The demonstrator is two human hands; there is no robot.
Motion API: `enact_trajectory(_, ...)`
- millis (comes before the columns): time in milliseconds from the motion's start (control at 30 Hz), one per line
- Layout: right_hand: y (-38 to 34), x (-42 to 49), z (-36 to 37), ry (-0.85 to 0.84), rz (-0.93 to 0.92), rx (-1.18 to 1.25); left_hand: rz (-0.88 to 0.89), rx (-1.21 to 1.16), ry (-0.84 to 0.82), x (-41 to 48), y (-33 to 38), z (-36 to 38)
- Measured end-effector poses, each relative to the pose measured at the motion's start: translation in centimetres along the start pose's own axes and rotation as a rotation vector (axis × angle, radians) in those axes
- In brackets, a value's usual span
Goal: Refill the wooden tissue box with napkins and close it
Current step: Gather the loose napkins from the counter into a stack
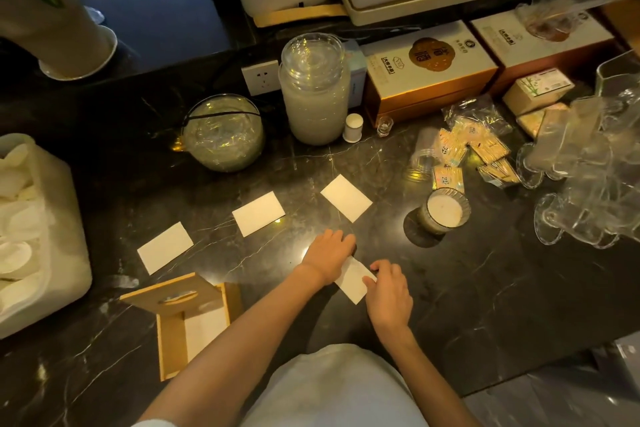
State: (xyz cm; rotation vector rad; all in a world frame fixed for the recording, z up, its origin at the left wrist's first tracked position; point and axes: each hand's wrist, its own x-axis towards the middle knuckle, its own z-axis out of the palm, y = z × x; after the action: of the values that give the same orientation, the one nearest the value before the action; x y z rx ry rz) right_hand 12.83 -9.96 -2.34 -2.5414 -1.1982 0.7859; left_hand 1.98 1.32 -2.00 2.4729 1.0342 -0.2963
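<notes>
The wooden tissue box [173, 343] stands open at the lower left of the black marble counter, its slotted lid [173, 295] tilted up and white napkins inside. Three folded white napkins lie spread on the counter: one [165, 247] at the left, one [258, 213] in the middle, one [346, 198] at the right. A fourth napkin [353, 279] lies between my hands. My left hand [329, 253] presses flat on its far end. My right hand [389, 291] pinches its near right edge.
A white bin of rolled towels [34, 236] stands at the left edge. A glass bowl [223, 133], a tall glass jar [314, 90], gift boxes [429, 69], toothpick packets [474, 152], a candle glass [445, 211] and stacked glass cups [581, 177] crowd the back and right.
</notes>
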Motion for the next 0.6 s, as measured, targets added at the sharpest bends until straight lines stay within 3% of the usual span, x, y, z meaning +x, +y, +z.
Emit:
enact_trajectory(100, 0.5, -0.1, 0.0, 0.034, -0.077, 0.074, -0.021, -0.289, 0.010, -0.8, -0.7, -0.2)
enact_trajectory(200, 1.4, 0.1, -0.4, -0.019, -0.093, 0.326, -0.056, -0.544, -0.001, -1.8, -1.3, -0.7)
enact_trajectory(300, 1.5, 0.3, -1.3, -0.126, 0.047, 0.702, -0.214, -0.788, 0.013, -2.1, -2.0, -0.9)
enact_trajectory(400, 0.9, 1.0, -2.0, -0.198, 0.161, 0.890, -0.341, -1.024, 0.072, -1.4, -2.8, -1.4)
enact_trajectory(500, -0.3, 2.5, -2.4, -0.220, 0.208, 0.924, -0.398, -1.048, 0.124, 0.0, -3.5, -2.4)
enact_trajectory(600, -2.1, 4.8, -2.6, -0.210, 0.205, 0.918, -0.383, -0.915, 0.166, 2.2, -4.2, -3.7)
